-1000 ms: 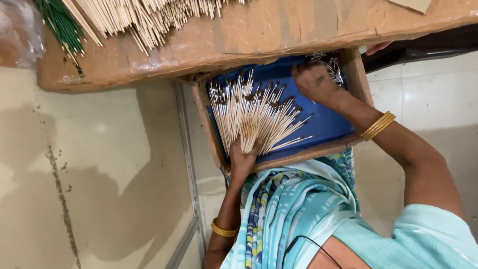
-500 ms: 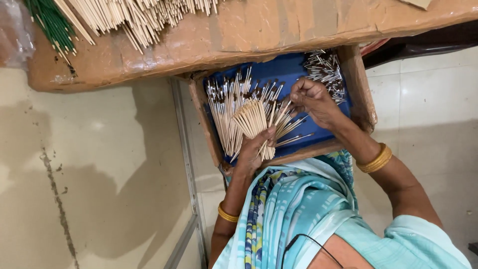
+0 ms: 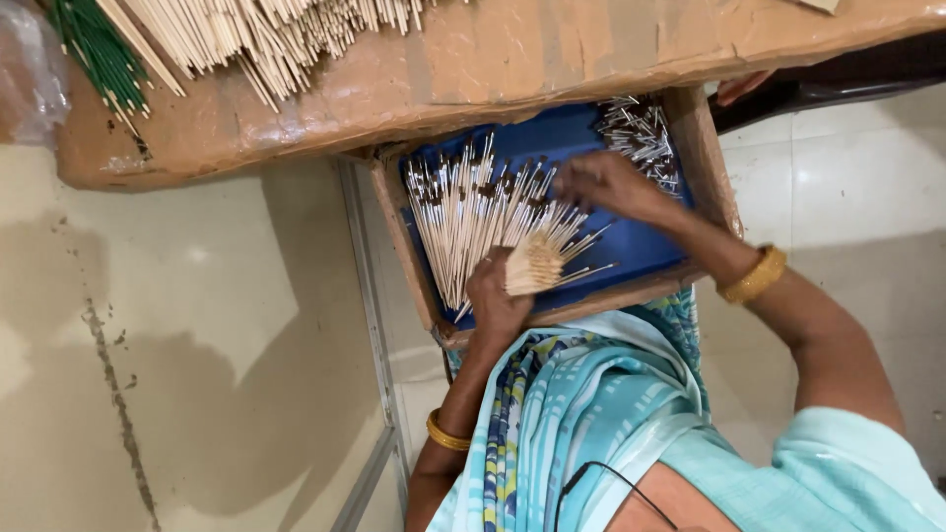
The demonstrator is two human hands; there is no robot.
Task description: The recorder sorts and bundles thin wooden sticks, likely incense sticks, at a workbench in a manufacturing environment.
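1. Left hand [image 3: 496,296] sits at lower centre of the frame, fingers closed around a bundle of thin pale wooden sticks with dark tips [image 3: 532,264]. You see the cut ends of the bundle facing the camera, and the sticks fan out up and to the right from the grip.
2. Right hand [image 3: 603,182] is up and right of that, centre of the frame, reaching across the tray. Fingers are curled down over the fanned sticks and touching them, but I can't tell whether it's actually pinching any.
3. Both hands are working over a shallow wooden tray with a blue lining [image 3: 645,246], which pokes out from under the surface edge.
4. Inside the tray, on its left side, there's a big spread of loose pale sticks with dark tips [image 3: 448,222] lying roughly upright in the frame, just beside the held bundle.
5. Top right corner of the tray has a small heap of short grey metallic pieces [image 3: 641,133]; too small to say what they are.
6. The brown cardboard-covered surface [image 3: 512,59] runs across the top of the frame. On it, a pile of plain pale sticks [image 3: 266,30] at upper centre-left and a bunch of green sticks [image 3: 94,49] at far upper left.
7. Gold bangles on both wrists: left one [image 3: 445,433] low in the frame, right one [image 3: 754,276] at the right.
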